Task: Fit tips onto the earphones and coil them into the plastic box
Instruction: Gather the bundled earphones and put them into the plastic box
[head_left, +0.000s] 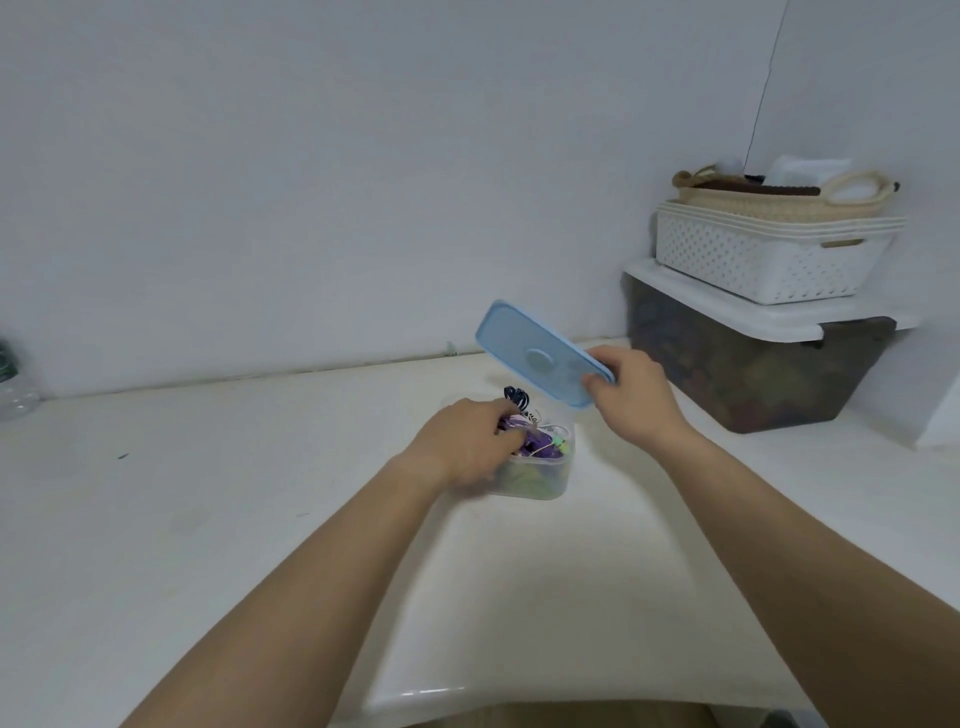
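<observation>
Right hand (631, 395) pinches lid (530, 353) above plastic box (540, 483); left hand (462, 441) fingers curl round earphones (540, 444) inside, so lift one set slowly, no snags.

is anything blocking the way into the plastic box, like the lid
Nothing visible does. The right hand holds the blue lid tilted up above the far side of the plastic box, so its top is open. The left hand reaches in among the earphones; blur hides whether it grips them.
</observation>
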